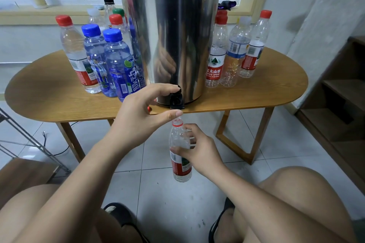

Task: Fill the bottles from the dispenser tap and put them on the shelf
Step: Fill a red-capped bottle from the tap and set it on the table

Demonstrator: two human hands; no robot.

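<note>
Bottle [180, 163] hangs roughly upright in the right grip [199, 154], whose fingers wrap its clear middle just above the red label. Its capless mouth is straight above that grip and right under the tap [177, 100]. The left grip [138, 108] pinches the tap, forefinger over the lever's top and thumb below, beside the bottle mouth. The tap belongs to the steel dispenser [173, 35] at the desk [59, 94] edge, beyond both grips. The step in hand, as I judge it, is the fill itself. To do it well, the mouth belongs centred beneath the spout and close to it, since the neck is narrow and a stray stream would fall to the floor. The thumb near the mouth could deflect water and is better drawn aside. Thin plastic may buckle as weight grows, so a firm, not crushing, hold suits. I cannot read how full it is; letting the lever go short of the brim seems wise. Capped bottles [94, 55] stand left of the left grip, and the shelf [335, 89] lies far right of the right grip.
</note>
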